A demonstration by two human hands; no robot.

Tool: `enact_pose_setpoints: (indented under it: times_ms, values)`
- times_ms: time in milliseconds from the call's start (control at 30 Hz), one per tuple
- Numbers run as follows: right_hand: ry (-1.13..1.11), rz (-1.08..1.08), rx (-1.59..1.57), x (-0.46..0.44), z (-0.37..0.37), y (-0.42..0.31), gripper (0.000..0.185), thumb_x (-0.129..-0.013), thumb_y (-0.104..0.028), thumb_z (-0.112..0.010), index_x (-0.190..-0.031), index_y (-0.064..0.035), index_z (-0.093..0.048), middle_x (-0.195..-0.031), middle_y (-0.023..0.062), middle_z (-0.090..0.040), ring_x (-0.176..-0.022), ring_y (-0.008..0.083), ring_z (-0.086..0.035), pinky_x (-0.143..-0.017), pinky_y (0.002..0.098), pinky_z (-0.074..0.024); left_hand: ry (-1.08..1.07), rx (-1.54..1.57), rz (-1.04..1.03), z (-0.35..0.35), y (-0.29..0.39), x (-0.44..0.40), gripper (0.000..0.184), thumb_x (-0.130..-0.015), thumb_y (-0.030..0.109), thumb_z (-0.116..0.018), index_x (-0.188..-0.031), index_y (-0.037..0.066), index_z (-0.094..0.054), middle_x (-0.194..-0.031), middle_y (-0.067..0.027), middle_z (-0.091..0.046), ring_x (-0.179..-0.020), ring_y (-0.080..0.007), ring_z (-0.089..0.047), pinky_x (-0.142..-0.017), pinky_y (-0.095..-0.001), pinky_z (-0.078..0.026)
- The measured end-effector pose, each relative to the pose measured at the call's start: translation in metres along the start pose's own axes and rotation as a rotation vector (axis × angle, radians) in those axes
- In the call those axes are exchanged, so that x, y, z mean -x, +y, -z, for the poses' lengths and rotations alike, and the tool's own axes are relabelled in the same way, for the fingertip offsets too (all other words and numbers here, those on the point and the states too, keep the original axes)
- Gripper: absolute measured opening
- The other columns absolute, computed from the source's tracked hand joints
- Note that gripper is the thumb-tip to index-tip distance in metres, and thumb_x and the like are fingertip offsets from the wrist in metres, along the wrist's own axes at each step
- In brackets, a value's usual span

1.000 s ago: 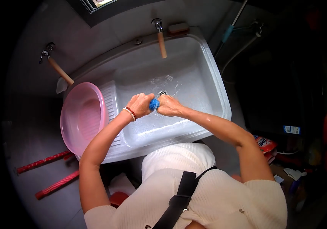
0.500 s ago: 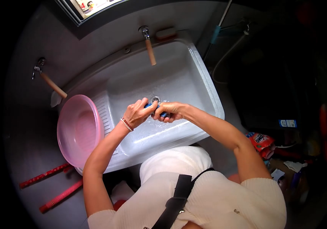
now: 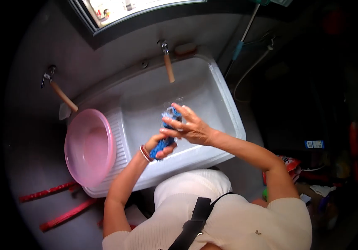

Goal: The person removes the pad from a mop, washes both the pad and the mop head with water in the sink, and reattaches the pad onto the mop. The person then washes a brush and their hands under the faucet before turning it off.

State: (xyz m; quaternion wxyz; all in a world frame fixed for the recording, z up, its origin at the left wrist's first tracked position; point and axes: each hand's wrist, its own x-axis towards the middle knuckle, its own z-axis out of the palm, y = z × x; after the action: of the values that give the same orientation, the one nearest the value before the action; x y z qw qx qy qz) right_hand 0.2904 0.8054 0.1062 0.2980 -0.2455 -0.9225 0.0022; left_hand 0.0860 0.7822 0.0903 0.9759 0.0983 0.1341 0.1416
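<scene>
A wet, crumpled blue cloth [image 3: 162, 146] stretches between my hands over the front part of the grey sink [image 3: 141, 100]. My left hand [image 3: 159, 146], with a red and white bracelet at the wrist, is wrapped round its lower end. The fingers of my right hand [image 3: 190, 128] are spread and lie against the upper part of the cloth. Its exact folds are partly hidden by these fingers.
A pink basin [image 3: 90, 146] leans on the ribbed board at the sink's left. Two taps with tan hoses, one above the sink [image 3: 169, 66] and one farther left [image 3: 64, 96], are on the wall. A brush [image 3: 185, 49] rests on the back rim. Red tubes [image 3: 68, 214] lie lower left.
The cloth, bunched between both fists before, is now spread longer. My left hand has moved down towards the sink's front, and my right hand has opened its fingers over the cloth.
</scene>
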Motion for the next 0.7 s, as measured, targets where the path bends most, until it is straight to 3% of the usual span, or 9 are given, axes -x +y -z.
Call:
enact_pose_setpoints:
  times_ms: [133, 200, 333, 400, 433, 533, 600, 667, 700]
  values:
    - [0.122, 0.135, -0.044, -0.023, 0.011, 0.001, 0.037, -0.076, -0.019, -0.058, -0.113, -0.0212, -0.050, -0.124, 0.0021, -0.047, -0.104, 0.0299, -0.050, -0.084, 0.0370, -0.0470, -0.288, 0.202, 0.095, -0.011, -0.011, -0.010, 0.050, -0.084, 0.040, -0.056, -0.104, -0.005, -0.042, -0.048, -0.0086, -0.045, -0.030, -0.0114, -0.040, -0.027, -0.0195, -0.033]
    - [0.138, 0.192, -0.021, -0.035, 0.021, 0.001, 0.011, -0.071, -0.020, -0.057, -0.080, -0.0151, -0.052, -0.089, 0.0016, -0.052, -0.080, 0.0212, -0.050, -0.064, 0.0295, -0.0455, -0.335, 0.226, 0.161, -0.019, -0.010, -0.008, 0.045, -0.084, 0.038, -0.056, -0.098, -0.003, -0.042, -0.047, -0.0049, -0.041, -0.031, -0.0085, -0.038, -0.027, -0.0177, -0.032]
    - [-0.003, 0.180, 0.020, -0.040, 0.018, 0.011, 0.018, -0.065, -0.020, -0.059, -0.063, -0.0140, -0.042, -0.065, 0.0006, -0.042, -0.063, 0.0179, -0.046, -0.050, 0.0291, -0.0397, -0.208, 0.195, 0.258, -0.023, 0.005, -0.002, 0.033, -0.085, 0.030, -0.057, -0.088, 0.001, -0.043, -0.050, -0.0017, -0.036, -0.035, -0.0038, -0.031, -0.028, -0.0147, -0.027]
    - [-0.035, 0.133, 0.030, -0.037, 0.010, 0.015, 0.018, -0.064, -0.018, -0.059, -0.064, -0.0124, -0.042, -0.062, 0.0028, -0.042, -0.056, 0.0187, -0.049, -0.044, 0.0308, -0.0398, 0.026, -0.096, 0.259, -0.027, 0.019, 0.001, 0.024, -0.083, 0.023, -0.059, -0.085, 0.004, -0.045, -0.050, -0.0006, -0.036, -0.036, -0.0033, -0.031, -0.029, -0.0151, -0.024]
    - [-0.111, 0.059, 0.001, -0.033, 0.006, 0.015, 0.016, -0.066, -0.017, -0.059, -0.065, -0.0113, -0.044, -0.062, 0.0045, -0.046, -0.055, 0.0216, -0.052, -0.044, 0.0331, -0.0417, 0.239, -0.371, 0.245, -0.043, 0.023, 0.000, 0.019, -0.081, 0.018, -0.058, -0.072, 0.005, -0.047, -0.048, 0.0008, -0.034, -0.035, -0.0037, -0.030, -0.029, -0.0169, -0.022]
    - [-0.262, -0.163, -0.168, -0.026, -0.006, 0.013, 0.013, -0.067, -0.014, -0.060, -0.068, -0.0080, -0.048, -0.061, 0.0111, -0.055, -0.055, 0.0309, -0.059, -0.045, 0.0409, -0.0462, 0.506, -1.008, 0.210, -0.047, 0.032, -0.005, 0.030, -0.075, 0.017, -0.065, -0.053, 0.009, -0.045, -0.046, -0.0009, -0.044, -0.033, -0.0090, -0.039, -0.033, -0.0240, -0.030]
    - [-0.398, -0.289, -0.129, -0.023, -0.019, 0.009, 0.015, -0.062, -0.013, -0.062, -0.068, -0.0065, -0.051, -0.060, 0.0151, -0.058, -0.054, 0.0347, -0.059, -0.047, 0.0446, -0.0460, 0.661, -1.206, 0.129, -0.030, 0.030, -0.008, 0.025, -0.068, 0.021, -0.068, -0.057, 0.005, -0.052, -0.051, -0.0044, -0.053, -0.041, -0.0129, -0.050, -0.039, -0.0276, -0.039]
    - [-0.315, -0.358, -0.128, -0.014, -0.033, 0.004, 0.014, -0.060, -0.012, -0.061, -0.070, -0.0065, -0.054, -0.061, 0.0158, -0.059, -0.059, 0.0351, -0.060, -0.050, 0.0461, -0.0467, 0.781, -1.696, -0.083, -0.006, 0.025, -0.011, 0.021, -0.064, 0.020, -0.067, -0.067, 0.001, -0.058, -0.060, -0.0132, -0.060, -0.055, -0.0251, -0.060, -0.054, -0.0365, -0.048]
    - [-0.412, -0.461, -0.163, -0.016, -0.034, 0.000, 0.018, -0.061, -0.019, -0.063, -0.071, -0.0056, -0.057, -0.067, 0.0175, -0.059, -0.065, 0.0348, -0.060, -0.054, 0.0460, -0.0469, 0.781, -1.824, -0.120, 0.005, 0.024, -0.012, 0.020, -0.063, 0.019, -0.066, -0.072, 0.002, -0.060, -0.066, -0.0171, -0.061, -0.063, -0.0312, -0.061, -0.061, -0.0402, -0.048]
